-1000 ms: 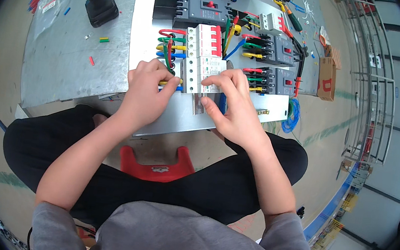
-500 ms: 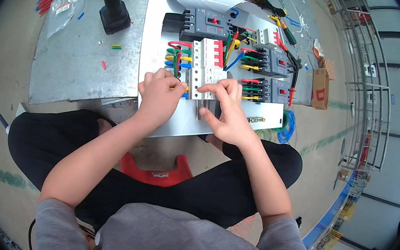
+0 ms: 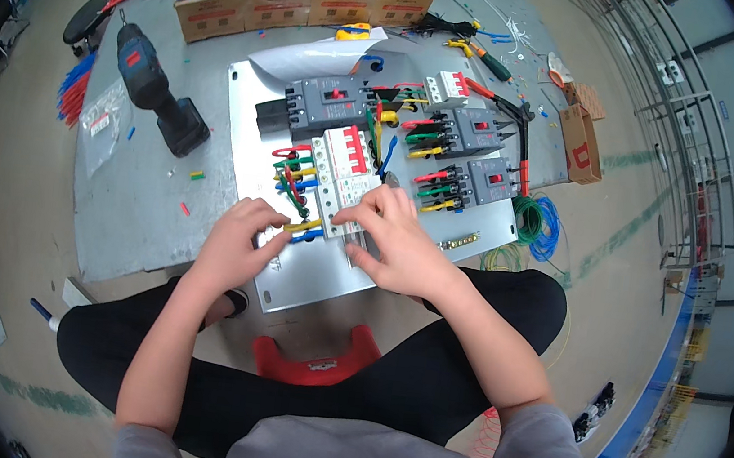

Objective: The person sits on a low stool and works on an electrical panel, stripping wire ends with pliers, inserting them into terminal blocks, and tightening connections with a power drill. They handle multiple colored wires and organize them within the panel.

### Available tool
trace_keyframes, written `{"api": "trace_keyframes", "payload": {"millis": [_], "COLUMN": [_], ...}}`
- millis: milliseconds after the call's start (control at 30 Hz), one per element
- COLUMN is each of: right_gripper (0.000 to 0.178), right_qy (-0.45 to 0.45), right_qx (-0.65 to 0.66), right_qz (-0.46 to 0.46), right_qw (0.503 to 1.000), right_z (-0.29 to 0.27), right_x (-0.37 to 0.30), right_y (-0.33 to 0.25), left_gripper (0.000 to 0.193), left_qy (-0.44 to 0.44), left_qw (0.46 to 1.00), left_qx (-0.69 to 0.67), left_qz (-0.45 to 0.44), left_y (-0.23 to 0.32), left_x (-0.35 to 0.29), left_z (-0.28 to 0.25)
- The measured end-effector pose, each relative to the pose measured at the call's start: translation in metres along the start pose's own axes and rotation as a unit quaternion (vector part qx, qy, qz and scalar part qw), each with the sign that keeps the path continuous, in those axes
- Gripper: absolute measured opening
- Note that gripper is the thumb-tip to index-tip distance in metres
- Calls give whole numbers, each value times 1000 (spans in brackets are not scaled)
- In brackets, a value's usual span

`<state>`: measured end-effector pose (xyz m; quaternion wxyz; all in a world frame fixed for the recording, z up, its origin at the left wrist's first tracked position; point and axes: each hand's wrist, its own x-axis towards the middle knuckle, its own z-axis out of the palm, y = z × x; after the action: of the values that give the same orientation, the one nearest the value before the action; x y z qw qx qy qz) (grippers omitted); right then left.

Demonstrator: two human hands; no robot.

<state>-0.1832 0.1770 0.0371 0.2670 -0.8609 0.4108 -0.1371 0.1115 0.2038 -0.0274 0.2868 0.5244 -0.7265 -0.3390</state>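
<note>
While both hands work, left hand (image 3: 236,246) grip pinches yellow wire (image 3: 302,225), right hand (image 3: 393,237) grip presses white breaker (image 3: 343,177).

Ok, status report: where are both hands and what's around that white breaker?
Left hand on yellow wire. Right hand at white breaker base. Coloured wires crowd its left side.

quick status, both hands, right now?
Left hand: fingers pinched on the yellow wire at the white breaker.
Right hand: fingers curled at the breaker's lower end; hold cannot be told.
</note>
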Motion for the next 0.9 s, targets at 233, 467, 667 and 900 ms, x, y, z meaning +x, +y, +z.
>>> {"api": "trace_keyframes", "payload": {"millis": [233, 467, 667, 900], "right_gripper": [42, 43, 43, 42], "right_qy": [-3, 13, 41, 39], "right_qx": [-31, -44, -62, -58], "right_qz": [13, 3, -4, -2], "right_qw": [999, 999, 997, 998], "right_z": [1, 8, 19, 16], "right_x": [3, 6, 8, 7], "right_y": [-6, -4, -4, -3], "left_gripper": [17, 19, 20, 21], "left_qy": [-17, -23, 7, 0], "left_qw": [974, 978, 987, 998], "left_qx": [160, 138, 120, 32], "left_qz": [162, 154, 110, 57], "left_y": [-18, -20, -13, -11], "left_x": [16, 20, 18, 16], "left_z": [6, 18, 28, 22]}}
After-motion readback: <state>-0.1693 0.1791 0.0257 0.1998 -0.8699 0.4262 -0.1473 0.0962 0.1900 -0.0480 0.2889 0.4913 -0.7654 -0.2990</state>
